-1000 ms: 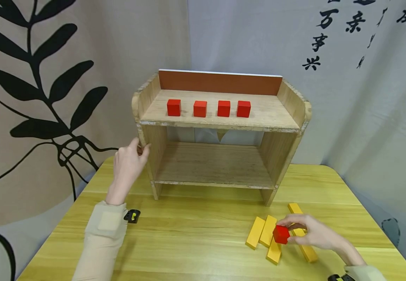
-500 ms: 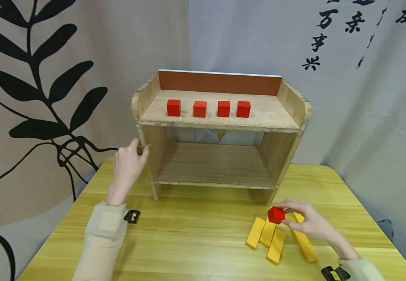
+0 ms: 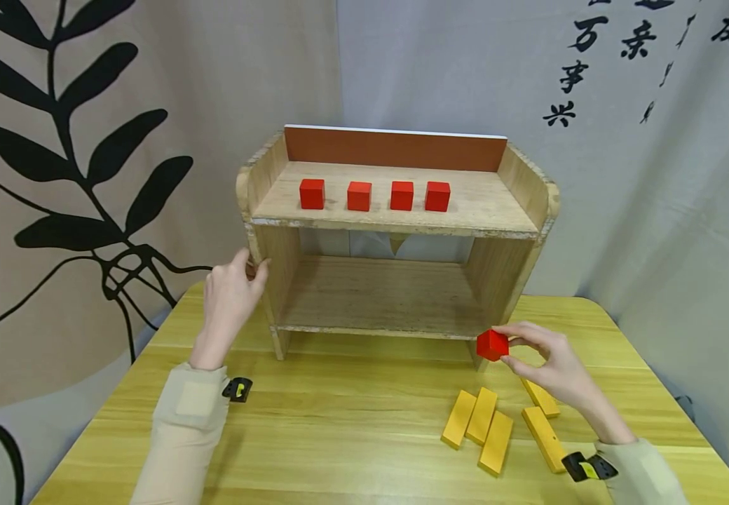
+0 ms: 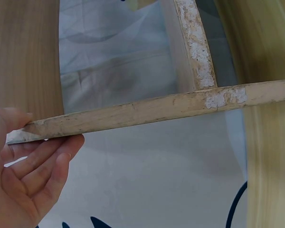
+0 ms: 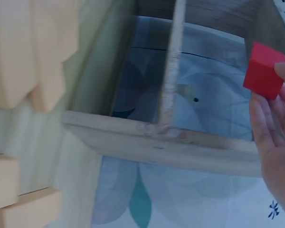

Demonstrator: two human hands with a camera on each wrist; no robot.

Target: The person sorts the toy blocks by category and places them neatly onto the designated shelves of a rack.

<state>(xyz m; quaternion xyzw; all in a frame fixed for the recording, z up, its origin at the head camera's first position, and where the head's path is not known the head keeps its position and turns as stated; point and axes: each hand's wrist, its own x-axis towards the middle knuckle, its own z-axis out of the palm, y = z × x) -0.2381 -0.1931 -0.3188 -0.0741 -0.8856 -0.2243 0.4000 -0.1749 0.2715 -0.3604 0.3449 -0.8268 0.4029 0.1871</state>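
A two-tier wooden shelf (image 3: 390, 294) stands on the table. Its left side panel (image 4: 133, 114) is gripped by my left hand (image 3: 232, 298), thumb on one face and fingers on the other in the left wrist view. Between thumb and fingers, my right hand (image 3: 550, 365) pinches a red cube (image 3: 492, 346) in the air, in front of the shelf's lower right leg. The right wrist view shows the held red cube (image 5: 265, 71) with fingertips on two sides. Several more red cubes (image 3: 359, 196) sit in a row on the upper shelf board.
Several yellow blocks (image 3: 497, 442) lie on the wooden table (image 3: 339, 428) at the front right, below my right hand. A raised brown back board (image 3: 396, 149) and side walls bound the upper tier. Curtains hang behind the table.
My right hand has risen from the yellow blocks toward the shelf, carrying the red cube up and slightly left. My left hand stays on the side panel.
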